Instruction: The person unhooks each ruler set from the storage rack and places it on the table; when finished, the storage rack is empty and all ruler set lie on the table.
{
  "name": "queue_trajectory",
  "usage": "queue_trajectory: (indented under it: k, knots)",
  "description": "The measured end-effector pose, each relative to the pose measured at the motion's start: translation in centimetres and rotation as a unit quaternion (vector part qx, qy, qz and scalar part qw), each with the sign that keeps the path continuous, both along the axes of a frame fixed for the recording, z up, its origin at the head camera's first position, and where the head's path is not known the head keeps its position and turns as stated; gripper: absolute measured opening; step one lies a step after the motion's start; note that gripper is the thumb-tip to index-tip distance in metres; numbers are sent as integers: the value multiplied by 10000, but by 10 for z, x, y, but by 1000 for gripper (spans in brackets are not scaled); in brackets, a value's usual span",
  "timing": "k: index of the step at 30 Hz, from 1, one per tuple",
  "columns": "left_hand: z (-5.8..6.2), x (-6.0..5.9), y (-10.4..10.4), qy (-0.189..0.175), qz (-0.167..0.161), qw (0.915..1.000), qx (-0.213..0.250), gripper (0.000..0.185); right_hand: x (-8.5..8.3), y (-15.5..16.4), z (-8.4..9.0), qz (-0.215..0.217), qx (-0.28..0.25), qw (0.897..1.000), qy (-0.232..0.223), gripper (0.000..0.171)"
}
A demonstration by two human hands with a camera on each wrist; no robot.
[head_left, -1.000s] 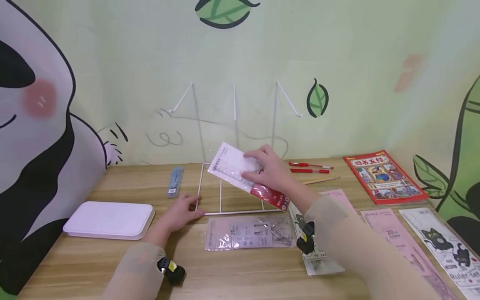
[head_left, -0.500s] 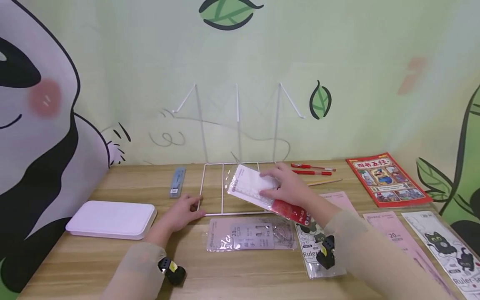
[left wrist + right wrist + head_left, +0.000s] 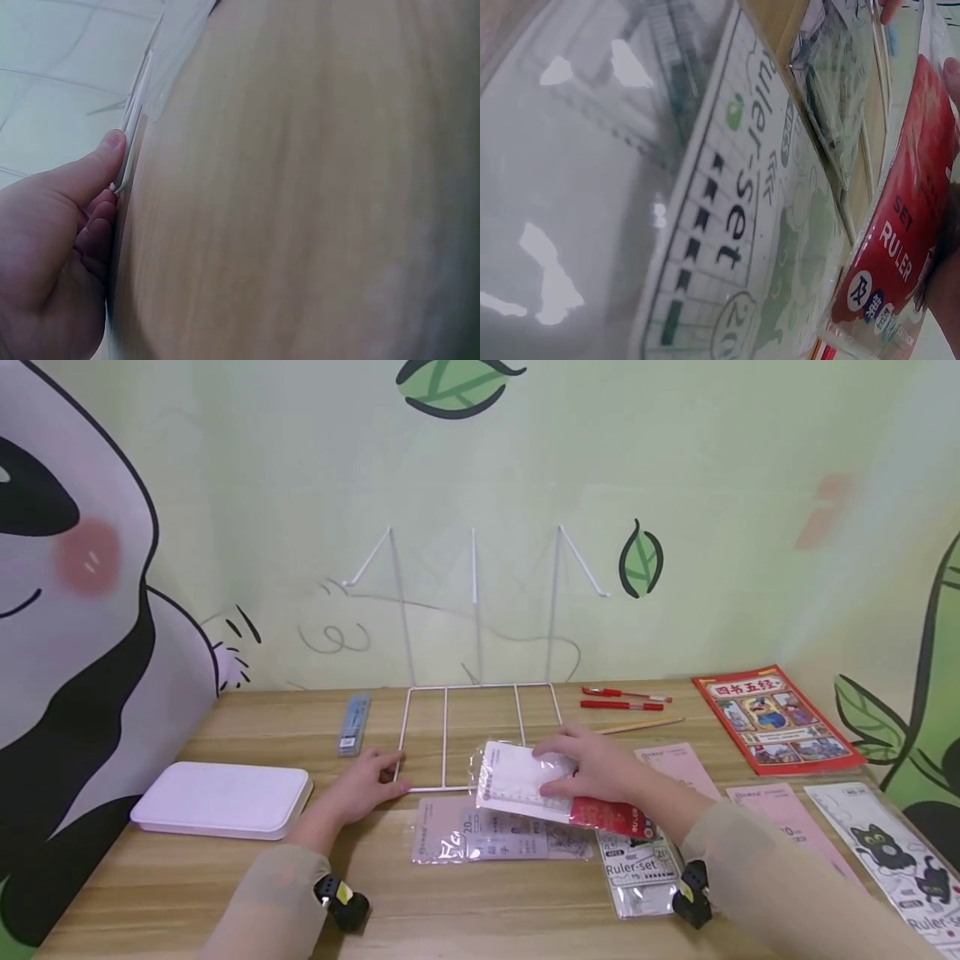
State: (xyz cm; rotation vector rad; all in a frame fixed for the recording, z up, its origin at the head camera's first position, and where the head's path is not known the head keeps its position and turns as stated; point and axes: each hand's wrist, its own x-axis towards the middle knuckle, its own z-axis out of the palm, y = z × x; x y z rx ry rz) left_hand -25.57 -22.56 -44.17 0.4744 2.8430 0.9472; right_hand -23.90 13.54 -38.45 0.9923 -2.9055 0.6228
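A white wire rack [image 3: 445,739] lies on the table, its uprights rising against the wall. My left hand [image 3: 366,787] holds its front left corner; in the left wrist view, thumb and fingers pinch the white wire [image 3: 132,135]. My right hand [image 3: 600,772] grips a flat ruler-set packet [image 3: 510,772], white with a red end, in clear plastic. That packet is over the rack's front right corner and partly covers a pink packet [image 3: 446,833] on the table. In the right wrist view its red end [image 3: 900,217] reads "RULER".
A Ruler-set packet [image 3: 641,872] lies below my right forearm. Farther right are pink packets [image 3: 776,802], a cat-print packet [image 3: 873,852] and a red book [image 3: 772,718]. Red pens [image 3: 622,704] and a pencil [image 3: 641,725] lie behind. At left are a white case [image 3: 221,797] and blue-grey box [image 3: 354,727].
My right hand has brought the red-and-white packet rightward and down, from above the rack to its front right corner, turning it more level. My left hand stays on the rack.
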Motion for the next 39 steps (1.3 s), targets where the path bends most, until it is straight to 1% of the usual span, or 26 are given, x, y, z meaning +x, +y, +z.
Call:
queue_trajectory:
  k: [4,9,15,20,25,28,33,39]
  knots:
    - [1,0,0,-77,18,10000,32,55,4,-4,-1,237,165,9995,155,49]
    - [0,-1,0,-81,3,10000,-9,55,9,-14,-6,757,493,9956,241,46]
    - [-2,-2,-1,-107,-37,9999,17,56,22,-30,-7,1056,643,9922,-153,42]
    - [-3,-3,-1,-45,-83,10000,29,55,31,-39,-10,1358,673,9883,-177,40]
    - [-2,-3,0,-85,-35,10000,-18,54,39,-48,-13,1498,795,9854,-120,40]
    - [-2,-3,0,-112,-92,9999,-28,55,44,-54,-14,1497,1024,9834,-98,40]
    - [0,-3,-2,-71,-186,9998,39,55,54,-69,-15,1681,1464,9748,30,43]
    - [1,-3,-2,-72,-208,9998,-25,55,62,-81,-18,1894,1601,9687,68,44]
